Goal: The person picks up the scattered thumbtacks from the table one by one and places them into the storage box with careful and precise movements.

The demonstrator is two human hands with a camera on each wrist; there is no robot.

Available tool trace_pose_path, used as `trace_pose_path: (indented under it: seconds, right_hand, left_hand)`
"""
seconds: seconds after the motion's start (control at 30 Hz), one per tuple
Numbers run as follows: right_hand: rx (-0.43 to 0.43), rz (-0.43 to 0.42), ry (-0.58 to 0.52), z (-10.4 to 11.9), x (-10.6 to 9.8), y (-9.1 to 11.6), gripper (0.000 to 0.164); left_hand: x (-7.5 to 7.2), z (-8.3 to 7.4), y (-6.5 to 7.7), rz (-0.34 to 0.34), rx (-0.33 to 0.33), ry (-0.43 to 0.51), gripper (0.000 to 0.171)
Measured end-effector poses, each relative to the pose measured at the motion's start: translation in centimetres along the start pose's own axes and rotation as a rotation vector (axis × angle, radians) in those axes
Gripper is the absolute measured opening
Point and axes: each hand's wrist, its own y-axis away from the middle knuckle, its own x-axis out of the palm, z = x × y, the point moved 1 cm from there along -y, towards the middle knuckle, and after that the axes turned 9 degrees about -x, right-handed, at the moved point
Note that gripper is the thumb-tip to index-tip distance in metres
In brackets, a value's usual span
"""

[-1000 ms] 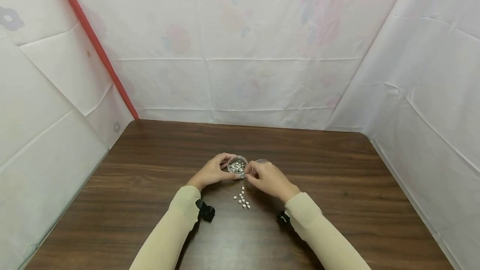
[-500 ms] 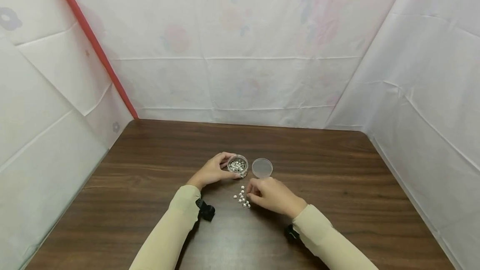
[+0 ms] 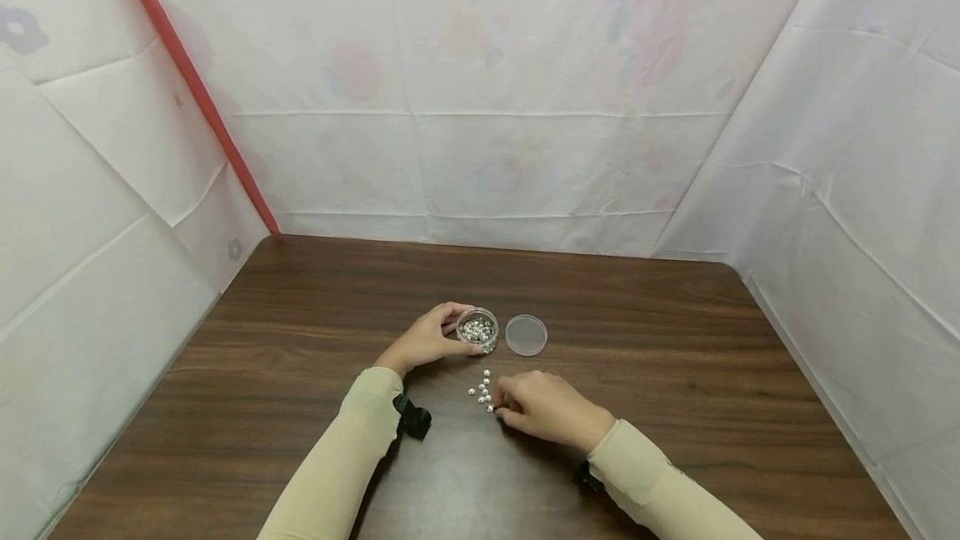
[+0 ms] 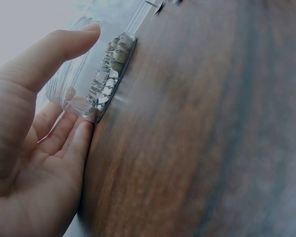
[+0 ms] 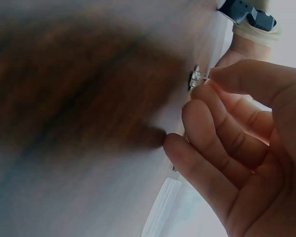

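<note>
A clear round screw-top jar (image 3: pixel 477 327) stands on the table, part filled with silver thumbtacks (image 4: pixel 108 79). My left hand (image 3: pixel 427 342) grips it from the left, thumb on the near side and fingers round the far side. In front of the jar lies a small cluster of loose thumbtacks (image 3: pixel 484 391). To their right, my right hand (image 3: pixel 551 408) has thumb and forefinger pinching a thumbtack (image 5: pixel 201 78) at the near end of the cluster, its other fingers curled. The fingertips partly hide this tack in the head view.
The jar's clear round lid (image 3: pixel 527 335) lies flat just right of the jar. All of this is on a brown wood-grain table (image 3: pixel 337 290). White patterned sheets (image 3: pixel 465 90) hang behind and at both sides, with a red strip (image 3: pixel 187 82) at the left corner.
My right hand has drawn back from the jar's rim toward me, uncovering the lid, and come down at the near end of the loose thumbtacks. My left hand stays on the jar.
</note>
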Motion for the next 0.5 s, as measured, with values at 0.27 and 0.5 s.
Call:
trace_pose_path:
  seconds: [0.27,0.5]
  right_hand:
    - [-0.062,-0.07,0.131,0.51,0.52,0.19,0.006]
    - [-0.078,-0.086,0.145,0.7,0.51,0.28,0.007]
  left_hand:
    - [0.07,0.42,-0.37,-0.004,-0.018,-0.005,0.067]
    - [0.07,0.55,-0.37,0.002,-0.007,0.003,0.069]
